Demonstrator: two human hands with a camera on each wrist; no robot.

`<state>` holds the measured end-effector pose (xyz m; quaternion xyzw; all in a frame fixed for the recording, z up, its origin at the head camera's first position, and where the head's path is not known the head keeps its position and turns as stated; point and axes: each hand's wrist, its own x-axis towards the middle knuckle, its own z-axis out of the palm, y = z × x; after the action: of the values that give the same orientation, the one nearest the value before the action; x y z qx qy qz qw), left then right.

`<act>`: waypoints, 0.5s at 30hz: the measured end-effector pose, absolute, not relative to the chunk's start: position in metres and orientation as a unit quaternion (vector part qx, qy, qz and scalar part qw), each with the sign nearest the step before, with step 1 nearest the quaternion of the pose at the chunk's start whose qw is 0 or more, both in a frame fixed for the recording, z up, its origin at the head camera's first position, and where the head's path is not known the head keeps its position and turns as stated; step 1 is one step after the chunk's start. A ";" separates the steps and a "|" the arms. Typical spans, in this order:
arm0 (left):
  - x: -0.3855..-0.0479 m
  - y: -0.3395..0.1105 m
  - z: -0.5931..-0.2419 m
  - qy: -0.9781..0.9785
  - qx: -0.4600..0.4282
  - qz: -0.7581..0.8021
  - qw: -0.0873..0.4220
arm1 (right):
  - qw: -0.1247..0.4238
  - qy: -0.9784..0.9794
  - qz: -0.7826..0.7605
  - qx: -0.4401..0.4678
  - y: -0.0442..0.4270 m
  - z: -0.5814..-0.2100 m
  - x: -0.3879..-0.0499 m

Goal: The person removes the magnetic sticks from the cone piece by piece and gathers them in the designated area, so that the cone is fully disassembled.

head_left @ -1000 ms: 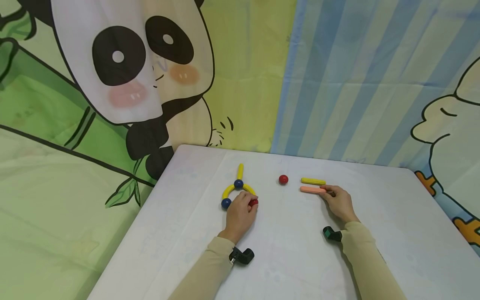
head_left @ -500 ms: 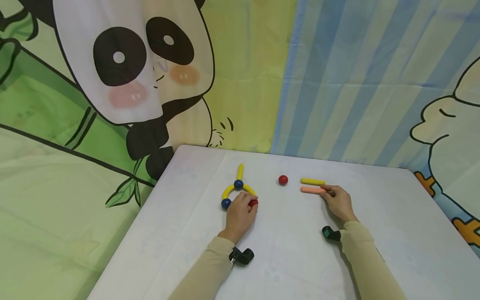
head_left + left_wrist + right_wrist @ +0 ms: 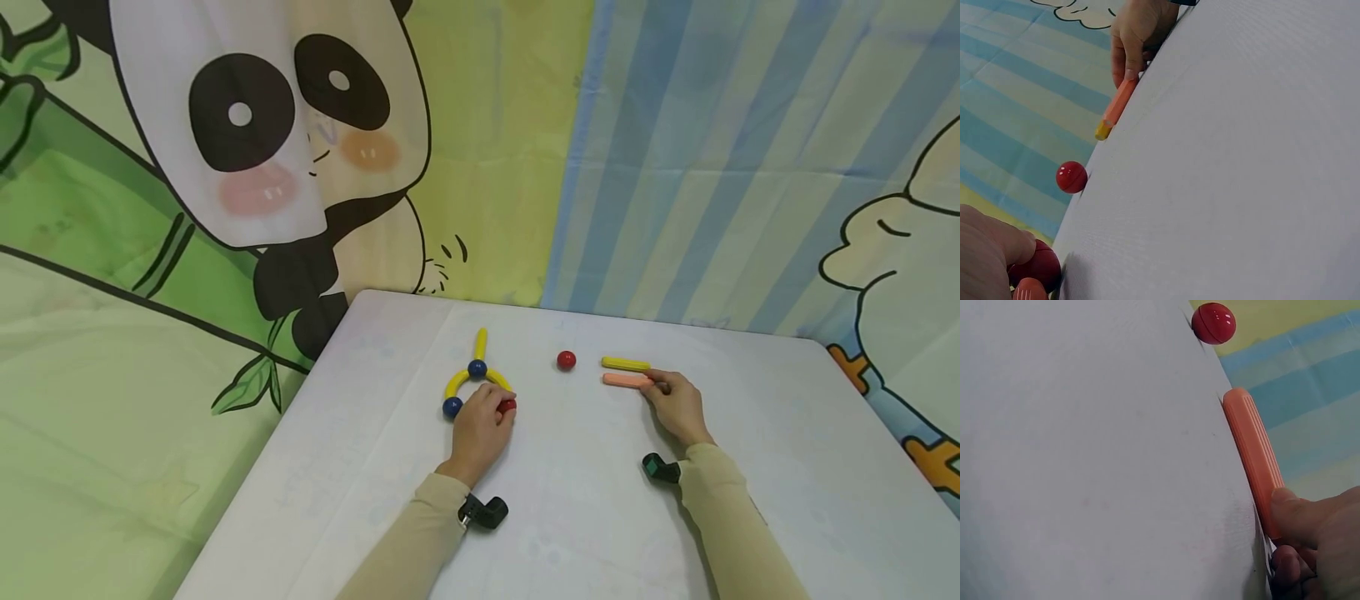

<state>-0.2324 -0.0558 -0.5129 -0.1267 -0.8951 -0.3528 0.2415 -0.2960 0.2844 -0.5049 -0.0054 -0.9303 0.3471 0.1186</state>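
Note:
My left hand (image 3: 482,433) grips a red ball (image 3: 1044,265) at the lower right of a joined figure. That figure has curved yellow rods (image 3: 456,382), blue balls (image 3: 477,368) and a straight yellow rod (image 3: 481,342) pointing away from me. In the left wrist view, the end of an orange piece (image 3: 1030,290) shows below the gripped ball; the hand hides the rest. My right hand (image 3: 678,406) pinches the right end of a straight orange rod (image 3: 1252,450), which lies along the tabletop. Just beyond it lies a loose straight yellow rod (image 3: 626,363).
Another red ball (image 3: 566,360) sits between the figure and the loose rods, touching neither. The white tabletop (image 3: 570,500) ends at a far edge, where a printed cloth (image 3: 487,208) hangs. Each wrist wears a black camera (image 3: 489,512).
The orange rod and my right hand have shifted very slightly, hardly more than the camera view. My left hand holds still on its red ball.

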 end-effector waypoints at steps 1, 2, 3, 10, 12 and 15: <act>-0.232 -0.056 -0.513 -0.895 -0.127 -0.353 0.242 | 0.114 -0.928 0.354 -0.012 0.285 -0.505 -0.295; -0.232 -0.056 -0.514 -0.895 -0.126 -0.353 0.242 | 0.113 -0.925 0.362 -0.019 0.285 -0.506 -0.294; -0.233 -0.056 -0.514 -0.895 -0.125 -0.352 0.242 | 0.113 -0.922 0.369 -0.029 0.284 -0.507 -0.293; -0.234 -0.056 -0.515 -0.901 -0.095 -0.335 0.260 | 0.211 -0.875 0.419 -0.118 0.263 -0.508 -0.283; -0.234 -0.057 -0.516 -0.901 -0.080 -0.334 0.266 | 0.231 -0.866 0.430 -0.110 0.249 -0.504 -0.277; -0.235 -0.058 -0.516 -0.899 -0.061 -0.334 0.277 | 0.237 -0.863 0.441 -0.058 0.224 -0.500 -0.269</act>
<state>-0.2352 -0.0580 -0.5157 -0.0612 -0.8989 -0.3339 0.2772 -0.2687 0.2244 -0.4996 -0.0584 -0.8635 0.4414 0.2371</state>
